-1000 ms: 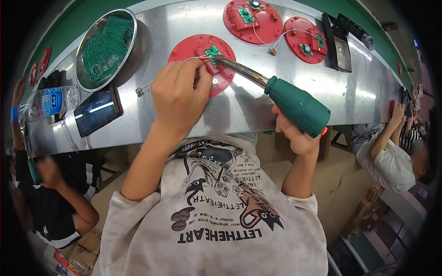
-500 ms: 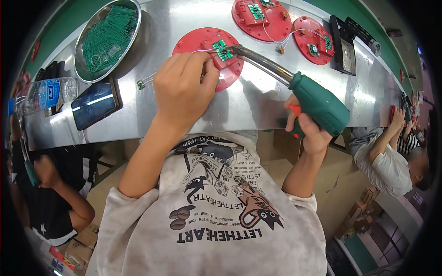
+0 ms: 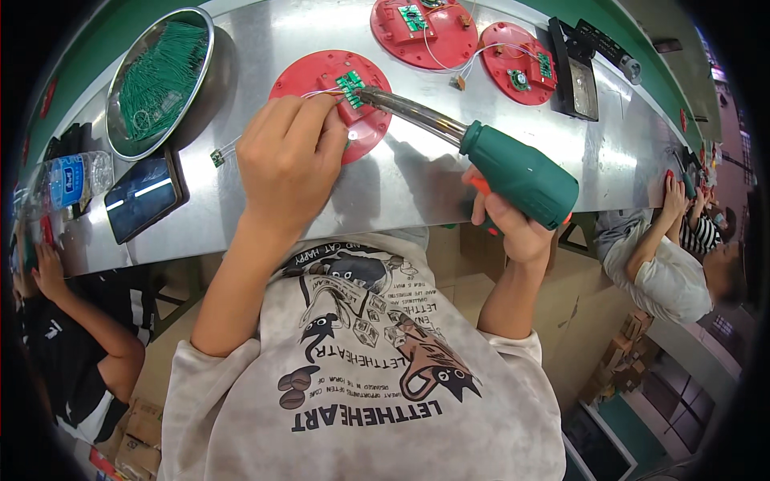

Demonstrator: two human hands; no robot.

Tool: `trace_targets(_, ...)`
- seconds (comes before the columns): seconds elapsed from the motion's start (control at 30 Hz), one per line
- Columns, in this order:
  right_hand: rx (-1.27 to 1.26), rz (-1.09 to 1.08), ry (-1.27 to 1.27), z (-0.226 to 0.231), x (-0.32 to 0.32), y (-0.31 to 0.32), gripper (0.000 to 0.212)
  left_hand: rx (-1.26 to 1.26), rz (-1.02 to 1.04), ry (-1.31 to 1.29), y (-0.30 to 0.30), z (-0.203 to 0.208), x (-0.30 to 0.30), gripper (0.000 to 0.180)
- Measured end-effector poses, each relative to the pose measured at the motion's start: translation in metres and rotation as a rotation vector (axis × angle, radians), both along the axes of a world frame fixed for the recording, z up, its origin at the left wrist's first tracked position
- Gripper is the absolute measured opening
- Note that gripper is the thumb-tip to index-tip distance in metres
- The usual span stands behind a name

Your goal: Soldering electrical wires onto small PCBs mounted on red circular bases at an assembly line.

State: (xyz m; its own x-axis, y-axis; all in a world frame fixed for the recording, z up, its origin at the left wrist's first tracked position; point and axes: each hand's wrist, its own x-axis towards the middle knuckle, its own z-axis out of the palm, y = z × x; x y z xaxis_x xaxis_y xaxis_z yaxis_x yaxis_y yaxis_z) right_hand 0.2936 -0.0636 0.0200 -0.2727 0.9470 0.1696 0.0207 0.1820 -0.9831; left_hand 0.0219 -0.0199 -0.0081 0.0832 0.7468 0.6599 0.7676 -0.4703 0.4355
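Note:
My left hand (image 3: pixel 290 164) is closed in a pinch on thin wires (image 3: pixel 314 93), holding their ends at a small green circuit board (image 3: pixel 350 80). The board sits on a round red plastic cover (image 3: pixel 293 78) lying on the metal table. Wrapped around the handle of a green soldering gun (image 3: pixel 521 172), my right hand (image 3: pixel 517 228) has a finger at the orange trigger. The gun's dark tip meets the board's edge close to my left fingertips; whether it touches a wire is too small to tell.
Two more red covers (image 3: pixel 446 50) with boards and wires lie farther back. Beside them is a black tray (image 3: pixel 579 88). A metal bowl (image 3: pixel 206 60) of green wires, a phone (image 3: pixel 143 198) and a plastic bottle (image 3: pixel 88 178) are at the left. Co-workers sit on both sides.
The whole scene has shifted slightly left in the picture. My hands keep their grips, with the gun's tip still at the board. The left co-worker's hand has risen toward the table edge.

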Motion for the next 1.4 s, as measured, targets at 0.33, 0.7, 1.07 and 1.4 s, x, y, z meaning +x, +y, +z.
trace_targets(0.33, 0.069, 0.031, -0.073, -0.001, 0.004, -0.001, 0.038, 0.043, -0.023, 0.008, 0.000, -0.001, -0.001, 0.015)
trace_targets(0.7, 0.059, -0.017, -0.122, -0.004, 0.006, -0.001, 0.038, 0.052, -0.051, 0.032, 0.001, -0.003, -0.003, 0.016)
trace_targets(1.07, 0.099, -0.201, -0.006, 0.002, 0.012, -0.005, 0.052, 0.041, -0.055, 0.046, 0.002, -0.001, -0.005, 0.017)
trace_targets(1.4, 0.089, -0.355, 0.326, -0.015, 0.014, 0.009, 0.042, 0.010, -0.043, 0.047, -0.003, 0.008, -0.003, 0.019)
